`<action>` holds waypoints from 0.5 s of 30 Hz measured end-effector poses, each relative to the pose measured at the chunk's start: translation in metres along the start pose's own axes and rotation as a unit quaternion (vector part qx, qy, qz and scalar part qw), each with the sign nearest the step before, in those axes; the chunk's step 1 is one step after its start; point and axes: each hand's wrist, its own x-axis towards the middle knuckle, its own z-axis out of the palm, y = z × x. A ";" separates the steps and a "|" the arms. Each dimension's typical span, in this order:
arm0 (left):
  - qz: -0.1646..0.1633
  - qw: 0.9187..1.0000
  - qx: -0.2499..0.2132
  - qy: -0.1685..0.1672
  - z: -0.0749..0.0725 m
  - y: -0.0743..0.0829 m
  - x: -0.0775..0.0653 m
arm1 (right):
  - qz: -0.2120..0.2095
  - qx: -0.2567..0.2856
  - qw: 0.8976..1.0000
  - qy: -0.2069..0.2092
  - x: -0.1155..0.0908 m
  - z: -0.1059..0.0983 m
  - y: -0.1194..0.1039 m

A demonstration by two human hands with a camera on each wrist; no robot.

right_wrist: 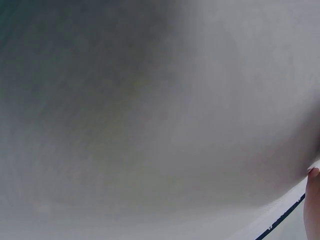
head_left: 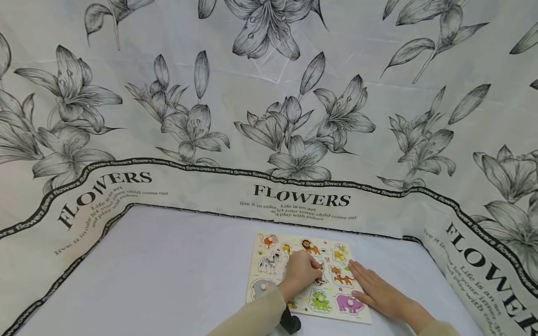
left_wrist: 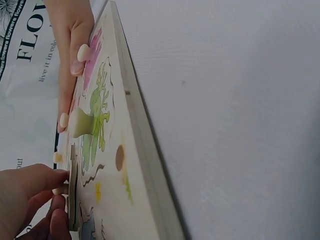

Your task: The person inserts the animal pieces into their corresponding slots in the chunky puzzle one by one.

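A wooden animal peg puzzle board lies flat on the white table, seen edge-on in the left wrist view. My left hand reaches over its middle, pinching a brown animal puzzle piece by its knob. In the left wrist view the piece stands slightly above the board face between thumb and fingers. My right hand rests with straight fingers on the board's right edge, beside the purple hippo piece. The right wrist view shows mostly blurred white cloth and a fingertip.
Other knobbed pieces sit in the board: a green frog, a zebra, a lion and a grey elephant partly behind my left sleeve. A flower-printed cloth rises behind the table.
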 end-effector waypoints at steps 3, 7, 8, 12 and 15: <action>0.006 1.000 0.007 0.006 0.002 0.000 -0.001 | 0.003 0.002 1.000 -0.006 0.001 0.000 -0.001; 0.001 1.000 0.002 0.006 0.002 0.000 -0.002 | 0.007 0.004 1.000 -0.011 0.001 -0.001 -0.002; -0.003 1.000 0.001 0.005 0.002 0.001 -0.002 | 0.007 0.006 1.000 -0.010 0.001 -0.001 -0.002; -0.010 1.000 0.010 0.004 0.002 0.004 -0.002 | 0.010 0.005 1.000 -0.005 0.001 -0.001 -0.002; -0.008 1.000 0.029 -0.009 0.002 0.006 -0.002 | 0.016 0.009 1.000 -0.002 0.001 -0.002 -0.003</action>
